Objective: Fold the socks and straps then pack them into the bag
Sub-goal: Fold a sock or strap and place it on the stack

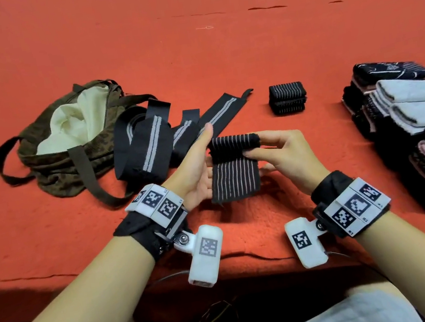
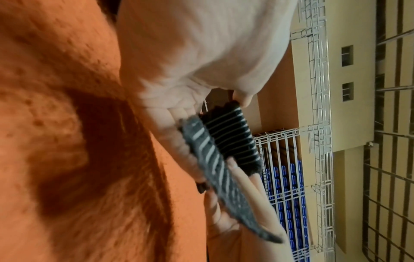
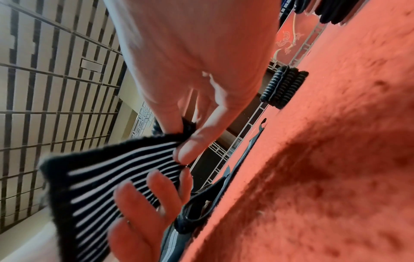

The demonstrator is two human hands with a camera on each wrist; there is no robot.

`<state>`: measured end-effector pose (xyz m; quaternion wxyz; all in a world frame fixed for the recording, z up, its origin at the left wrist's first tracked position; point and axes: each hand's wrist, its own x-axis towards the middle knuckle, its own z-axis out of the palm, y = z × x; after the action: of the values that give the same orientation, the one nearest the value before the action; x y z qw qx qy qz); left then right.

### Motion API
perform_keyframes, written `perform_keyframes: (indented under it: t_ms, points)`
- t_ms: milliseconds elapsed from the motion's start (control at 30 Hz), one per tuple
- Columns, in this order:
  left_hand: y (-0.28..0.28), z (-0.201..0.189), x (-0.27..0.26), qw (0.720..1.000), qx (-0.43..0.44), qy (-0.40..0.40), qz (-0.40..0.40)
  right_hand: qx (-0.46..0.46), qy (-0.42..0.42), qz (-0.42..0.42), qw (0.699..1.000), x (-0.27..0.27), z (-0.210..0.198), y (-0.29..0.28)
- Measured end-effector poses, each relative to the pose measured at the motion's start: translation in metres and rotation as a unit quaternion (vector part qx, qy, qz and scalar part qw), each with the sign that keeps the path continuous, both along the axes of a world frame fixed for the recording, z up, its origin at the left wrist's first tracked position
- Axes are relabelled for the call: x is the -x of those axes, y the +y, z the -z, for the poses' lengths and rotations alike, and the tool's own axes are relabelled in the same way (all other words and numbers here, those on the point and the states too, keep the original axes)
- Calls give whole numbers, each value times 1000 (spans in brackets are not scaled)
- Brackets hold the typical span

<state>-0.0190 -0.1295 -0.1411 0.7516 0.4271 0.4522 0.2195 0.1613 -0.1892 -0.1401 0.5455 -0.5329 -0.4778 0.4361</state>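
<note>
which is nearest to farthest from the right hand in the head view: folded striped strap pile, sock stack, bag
From the right hand:
1. folded striped strap pile, just beyond it.
2. sock stack, at the right edge.
3. bag, far left, past the left hand.

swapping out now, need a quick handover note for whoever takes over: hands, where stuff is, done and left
Left hand: holds the left edge of a striped strap, above the red mat.
Right hand: fingers pinch the strap's top fold at its right end.
Bag: open, far left; only pale lining shows.
Done: folded straps stacked mid-mat; sock pile at right looks folded.
Left: finish this fold, fold the long straps beside the bag, pack everything.
</note>
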Motion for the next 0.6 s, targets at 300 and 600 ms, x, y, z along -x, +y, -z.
perform_keyframes:
  t_ms: [300,600]
  points:
    - [-2,5,-6,994,-98,10,-40,129,98,-36,986,-3,-3,1]
    - [-4,-5,-11,982,-178,39,-47,36,-17,6,999,-3,-1,1]
